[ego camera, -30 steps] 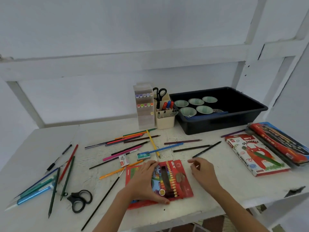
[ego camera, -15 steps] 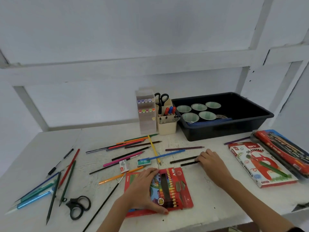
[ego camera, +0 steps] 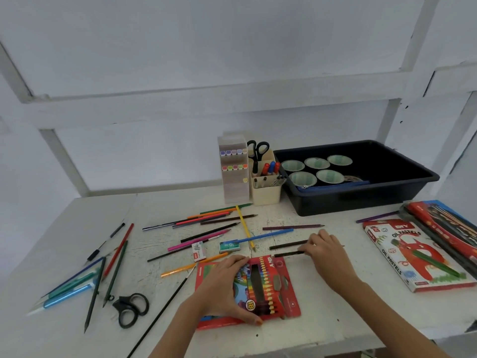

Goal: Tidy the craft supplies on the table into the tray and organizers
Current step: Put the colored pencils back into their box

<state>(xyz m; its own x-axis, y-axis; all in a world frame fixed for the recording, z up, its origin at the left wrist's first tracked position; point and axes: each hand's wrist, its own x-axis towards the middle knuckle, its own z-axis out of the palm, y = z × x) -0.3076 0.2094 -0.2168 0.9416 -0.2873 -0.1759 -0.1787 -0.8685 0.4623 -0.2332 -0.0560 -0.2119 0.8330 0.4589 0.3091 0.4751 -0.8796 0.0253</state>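
Note:
A red coloured-pencil box (ego camera: 268, 288) lies flat near the table's front edge, and my left hand (ego camera: 224, 288) grips its left side. Just right of it, my right hand (ego camera: 327, 254) has its fingers closed over two dark pencils (ego camera: 287, 249) lying side by side. Many loose coloured pencils (ego camera: 214, 223) are scattered across the middle of the table. At the back stand a marker organizer (ego camera: 233, 177), a cream pen cup (ego camera: 265, 187) and a black tray (ego camera: 361, 197) holding several green-lined paper cups.
Black scissors (ego camera: 130, 307) and more pencils and pens (ego camera: 77, 282) lie at the left. An oil pastels box (ego camera: 413, 254) and another flat pencil case (ego camera: 449, 226) sit at the right edge. Two small erasers (ego camera: 215, 249) lie among the pencils.
My right hand moved forward and right from beside the red box onto the two dark pencils and closed over them. The left hand stayed on the box.

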